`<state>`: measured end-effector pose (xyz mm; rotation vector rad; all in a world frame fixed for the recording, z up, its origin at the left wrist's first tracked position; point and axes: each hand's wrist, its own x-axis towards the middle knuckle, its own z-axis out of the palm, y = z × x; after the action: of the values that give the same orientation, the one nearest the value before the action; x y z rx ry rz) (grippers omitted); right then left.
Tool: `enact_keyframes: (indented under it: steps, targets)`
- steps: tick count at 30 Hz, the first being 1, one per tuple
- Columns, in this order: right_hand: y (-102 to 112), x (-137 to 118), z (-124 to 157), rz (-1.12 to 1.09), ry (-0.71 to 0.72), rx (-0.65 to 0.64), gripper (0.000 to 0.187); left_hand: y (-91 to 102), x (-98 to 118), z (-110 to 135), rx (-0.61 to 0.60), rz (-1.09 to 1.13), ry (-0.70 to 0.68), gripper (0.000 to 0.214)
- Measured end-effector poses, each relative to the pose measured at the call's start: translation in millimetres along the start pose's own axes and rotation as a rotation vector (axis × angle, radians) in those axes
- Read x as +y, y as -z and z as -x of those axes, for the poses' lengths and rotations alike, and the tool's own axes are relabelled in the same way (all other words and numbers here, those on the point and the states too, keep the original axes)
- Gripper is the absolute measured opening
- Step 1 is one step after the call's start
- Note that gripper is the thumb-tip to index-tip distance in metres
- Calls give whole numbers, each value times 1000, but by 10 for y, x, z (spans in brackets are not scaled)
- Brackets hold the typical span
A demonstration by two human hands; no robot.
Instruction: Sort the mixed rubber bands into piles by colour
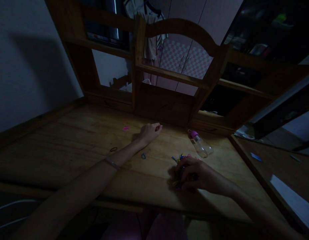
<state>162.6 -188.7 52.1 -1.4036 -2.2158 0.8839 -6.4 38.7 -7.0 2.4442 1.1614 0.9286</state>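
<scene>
My left hand (150, 132) rests on the wooden table (154, 180), its fingers curled closed; anything inside them is hidden. My right hand (197, 175) is bent over a small heap of bright hair ties (180, 159) in yellow, blue and pink, with its fingertips in among them. That hand covers much of the heap. Between the hands lies a single blue hair tie (143, 156). A dark hair tie (114, 149) is left of my left forearm, and small pink pieces (125, 128) lie farther back.
A clear bottle with a purple cap (202, 146) lies on its side beyond my right hand. Along the back rises a wooden shelf frame (166, 100) with open compartments. On the right, a lower surface (264, 151) holds a blue card (255, 157) and white paper (294, 196).
</scene>
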Motion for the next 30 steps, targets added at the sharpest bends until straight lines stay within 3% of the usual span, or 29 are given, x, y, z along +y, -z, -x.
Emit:
enact_keyframes:
  steps: [11,19,24,30]
  targets:
    - [21,94,-26,111,-61,30,18,16,19,-1,-20,-2,0,39]
    - [118,-12,-92,80,-66,12,9,5,14,-1,1,-35,4,39]
    - [193,30,-390,187,-115,124,11,23,16,2,35,-69,0,38]
    - [195,425,-886,304,-170,195,11,60,55,24,3,-129,1,39]
